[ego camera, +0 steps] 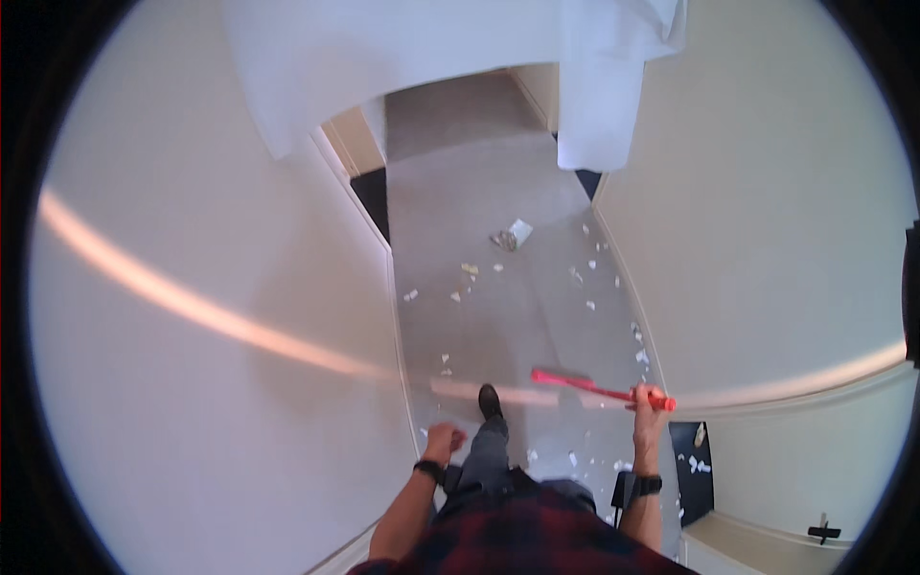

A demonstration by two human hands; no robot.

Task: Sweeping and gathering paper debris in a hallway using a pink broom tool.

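My right hand grips a red stick-like tool near its right end. The tool's thicker, pinkish end points left, in front of my body; whether it touches the floor I cannot tell. My left hand hangs at the left beside my leg, fingers curled, with nothing visible in it. White paper-like scraps lie scattered on the grey floor, many along the right wall. Farther ahead lies a crumpled piece with a white sheet-like part.
Pale walls flank a narrow corridor. White sheeting hangs across the top, above the floor ahead. Dark floor patches lie at doorways on both sides. At lower right, a door with a black handle stands beside a dark mat.
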